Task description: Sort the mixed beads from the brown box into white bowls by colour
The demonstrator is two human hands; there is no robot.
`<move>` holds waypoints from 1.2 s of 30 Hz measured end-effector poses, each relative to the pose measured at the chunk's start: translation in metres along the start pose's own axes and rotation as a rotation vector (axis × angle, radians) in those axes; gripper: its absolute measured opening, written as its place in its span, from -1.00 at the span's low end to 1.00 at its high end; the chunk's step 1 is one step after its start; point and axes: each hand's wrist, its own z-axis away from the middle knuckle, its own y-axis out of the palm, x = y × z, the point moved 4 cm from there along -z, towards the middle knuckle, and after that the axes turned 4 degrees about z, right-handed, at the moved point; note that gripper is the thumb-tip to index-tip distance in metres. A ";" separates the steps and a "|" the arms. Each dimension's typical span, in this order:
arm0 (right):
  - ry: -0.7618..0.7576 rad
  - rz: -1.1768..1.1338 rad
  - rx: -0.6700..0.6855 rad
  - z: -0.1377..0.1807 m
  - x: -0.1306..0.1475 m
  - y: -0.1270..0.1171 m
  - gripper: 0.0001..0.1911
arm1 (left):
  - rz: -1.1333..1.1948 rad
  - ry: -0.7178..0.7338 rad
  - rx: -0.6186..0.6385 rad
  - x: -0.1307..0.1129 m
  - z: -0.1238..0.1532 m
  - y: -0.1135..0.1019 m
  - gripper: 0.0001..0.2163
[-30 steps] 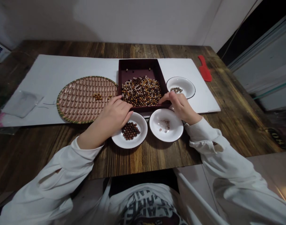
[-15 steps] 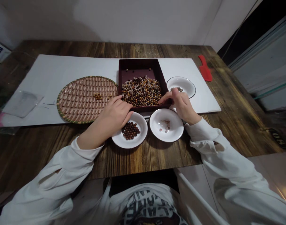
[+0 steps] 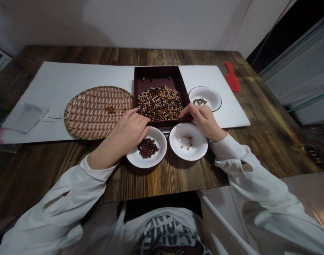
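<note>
A dark maroon box (image 3: 156, 73) holds a heap of mixed round beads (image 3: 160, 102) in brown, yellow and pale tones. My left hand (image 3: 131, 127) grips the box's near left corner, its fingers curled over the rim. At the opposite front corner, my right hand (image 3: 204, 120) reaches over the rim with thumb and forefinger together at the beads; whatever is between the fingertips is hidden. Below the left hand, a white bowl (image 3: 135, 161) contains dark brown beads (image 3: 148, 148). Beside it, another white bowl (image 3: 178, 150) has a few pinkish-brown beads (image 3: 189, 140).
An oval woven tray (image 3: 82, 117) with some yellow-brown beads lies left of the box. A third white bowl (image 3: 211, 94) with greyish beads stands to the right. Under these is a white board (image 3: 204, 76); a red comb (image 3: 232, 77) and a clear plastic bag (image 3: 25, 117) lie farther out.
My right thumb has come down from its raised position toward the forefinger, uncovering more of the beads in the right-hand bowl. My left hand has stayed on the box.
</note>
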 end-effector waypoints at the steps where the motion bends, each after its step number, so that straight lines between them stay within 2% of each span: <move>1: -0.011 0.030 0.004 0.000 0.001 0.000 -0.44 | 0.009 -0.001 -0.001 0.000 0.000 0.000 -0.74; 6: -0.097 0.093 0.042 0.000 0.006 0.002 -0.74 | -0.041 0.009 0.006 -0.002 0.000 -0.001 -0.72; 9: -0.118 0.087 0.070 0.000 0.007 0.002 -0.83 | -0.033 0.009 0.008 -0.001 0.000 0.000 -0.72; 19: -0.144 0.053 0.034 0.001 0.004 0.002 -0.93 | -0.045 0.013 0.003 -0.001 0.000 0.000 -0.73; 28: -0.220 0.111 -0.030 0.000 0.007 0.001 -0.89 | -0.045 0.012 0.010 -0.002 0.000 -0.001 -0.71; 36: -0.181 0.186 -0.055 0.000 0.004 0.000 -0.93 | -0.003 -0.007 0.014 -0.002 -0.001 -0.002 -0.72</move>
